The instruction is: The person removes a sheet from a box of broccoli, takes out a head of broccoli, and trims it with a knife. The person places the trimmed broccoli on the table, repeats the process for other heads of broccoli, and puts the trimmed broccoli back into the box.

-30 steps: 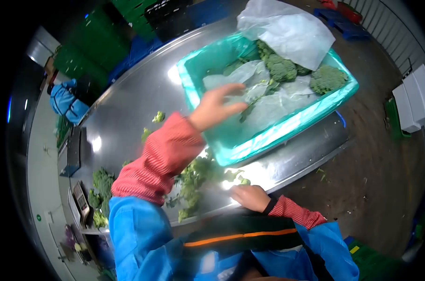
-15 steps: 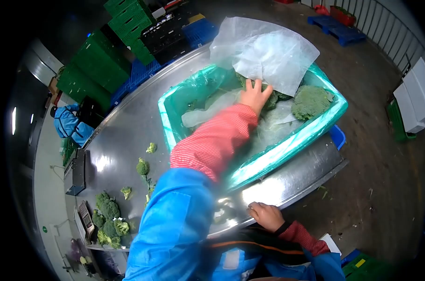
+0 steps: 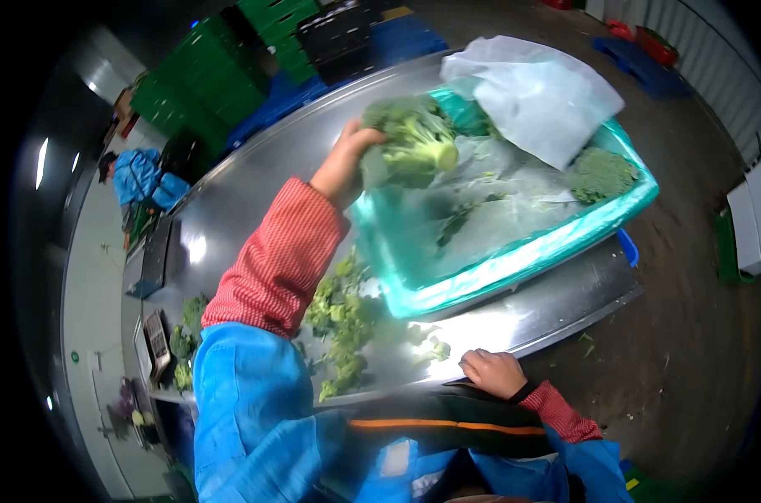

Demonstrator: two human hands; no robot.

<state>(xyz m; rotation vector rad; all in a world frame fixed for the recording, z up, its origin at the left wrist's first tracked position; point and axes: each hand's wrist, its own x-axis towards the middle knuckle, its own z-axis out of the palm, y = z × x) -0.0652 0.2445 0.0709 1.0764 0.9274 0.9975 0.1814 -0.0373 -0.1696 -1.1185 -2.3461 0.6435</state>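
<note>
Right hand: bare right hand (image 3: 491,374), lower right of centre, at the near edge of the grey metal worktop (image 3: 556,295). Fingers curled; can't tell if they pinch anything. Probably parked there for support.
Loose florets: pile of small yellow-green broccoli pieces (image 3: 342,327), lower centre, on worktop left of the box; one pale scrap (image 3: 435,350) just beside. Likely kept out of the box because small.
Left hand: bare left hand (image 3: 347,163), upper centre, over the box's left side. Fingers closed on the big broccoli, gripping its left side.
Big broccoli: large green head with thick pale cut stem (image 3: 415,141), raised, stem end pointing right. Held by the crown side, seemingly leaving the stem free. Blurry.
Box: rectangular box lined with shiny teal plastic film (image 3: 489,283), centre right, on worktop. Film folded over the rim, probably so it stays put.
Box contents: crumpled translucent sheets (image 3: 514,220) inside, maybe as padding; rounded dark-green broccoli head (image 3: 602,174) in right corner.
Cover sheet: white translucent sheet (image 3: 538,96), draped over the far rim, likely folded back for access.
Far: person in blue jacket (image 3: 140,174), left side; stacked green plastic crates (image 3: 204,80), upper left.
</note>
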